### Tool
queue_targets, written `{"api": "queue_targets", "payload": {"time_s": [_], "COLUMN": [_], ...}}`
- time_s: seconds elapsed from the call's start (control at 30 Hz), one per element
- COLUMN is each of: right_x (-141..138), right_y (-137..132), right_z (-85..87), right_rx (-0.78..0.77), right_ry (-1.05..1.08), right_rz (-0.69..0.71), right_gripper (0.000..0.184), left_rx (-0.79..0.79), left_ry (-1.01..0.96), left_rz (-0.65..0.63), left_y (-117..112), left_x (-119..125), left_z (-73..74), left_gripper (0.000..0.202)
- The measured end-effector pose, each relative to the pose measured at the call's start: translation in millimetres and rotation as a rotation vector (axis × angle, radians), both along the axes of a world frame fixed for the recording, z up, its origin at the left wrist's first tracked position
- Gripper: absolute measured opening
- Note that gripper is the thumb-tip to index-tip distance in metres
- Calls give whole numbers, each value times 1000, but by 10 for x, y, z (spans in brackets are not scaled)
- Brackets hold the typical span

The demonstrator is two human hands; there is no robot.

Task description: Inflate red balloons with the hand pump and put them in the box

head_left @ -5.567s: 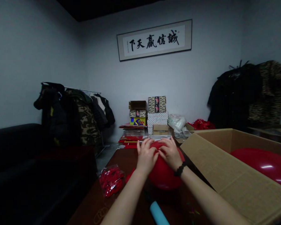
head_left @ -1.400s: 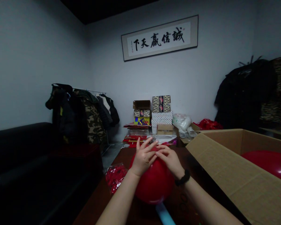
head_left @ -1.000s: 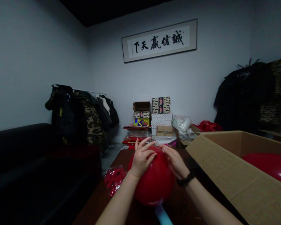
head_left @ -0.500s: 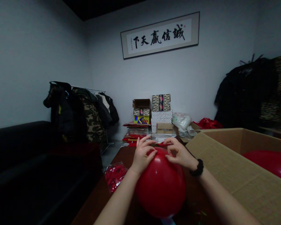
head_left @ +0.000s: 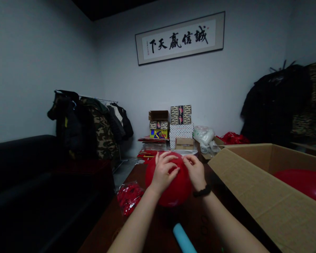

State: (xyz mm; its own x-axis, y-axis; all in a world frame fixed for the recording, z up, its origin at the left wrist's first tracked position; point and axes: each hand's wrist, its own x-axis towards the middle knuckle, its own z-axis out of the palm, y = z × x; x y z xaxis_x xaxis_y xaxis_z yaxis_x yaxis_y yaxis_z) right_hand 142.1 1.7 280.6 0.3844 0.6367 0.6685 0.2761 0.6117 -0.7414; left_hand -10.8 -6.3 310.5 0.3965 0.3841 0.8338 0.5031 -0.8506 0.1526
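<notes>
A round, inflated red balloon is between my hands, above the dark brown table. My left hand lies across the balloon's near side, its thumb and forefinger curled close together and its other fingers bent over the top. My right hand pinches at the balloon's upper right, thumb and forefinger pressed together; the neck of the balloon is hidden there. Around my right wrist is a black band. On the table below the balloon lies a light blue tube-shaped thing.
Left of my forearms, a clear bag of red items rests on the table. At right stands an open cardboard box with another red balloon inside. Stacked boxes are beyond, and a black sofa is at left.
The balloon has moved away from me and slightly left, uncovering more of the blue tube. My right hand has turned and shifted inward, while my left hand stays close to its earlier place.
</notes>
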Motion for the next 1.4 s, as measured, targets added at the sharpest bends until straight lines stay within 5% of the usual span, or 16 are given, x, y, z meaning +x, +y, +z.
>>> {"api": "queue_targets", "payload": {"time_s": [0.47,0.63,0.93,1.4], "right_x": [1,45,-79,280], "right_y": [45,34,-29,-162], "right_z": [9,3,-19,-4], "right_rx": [-199,-194,-179,-15], "right_ry": [137,198,413,-280], "right_rz": [295,220,286,284], "right_gripper": [36,34,35,37], "left_rx": [30,35,50,-64], "left_ry": [25,26,44,25], "left_rz": [99,117,109,-45], "left_y": [-16,-4,-28,-48], "left_x": [1,-24,23,-25], "left_z": [-3,-18,-45,65], "left_gripper": [5,6,5,5]}}
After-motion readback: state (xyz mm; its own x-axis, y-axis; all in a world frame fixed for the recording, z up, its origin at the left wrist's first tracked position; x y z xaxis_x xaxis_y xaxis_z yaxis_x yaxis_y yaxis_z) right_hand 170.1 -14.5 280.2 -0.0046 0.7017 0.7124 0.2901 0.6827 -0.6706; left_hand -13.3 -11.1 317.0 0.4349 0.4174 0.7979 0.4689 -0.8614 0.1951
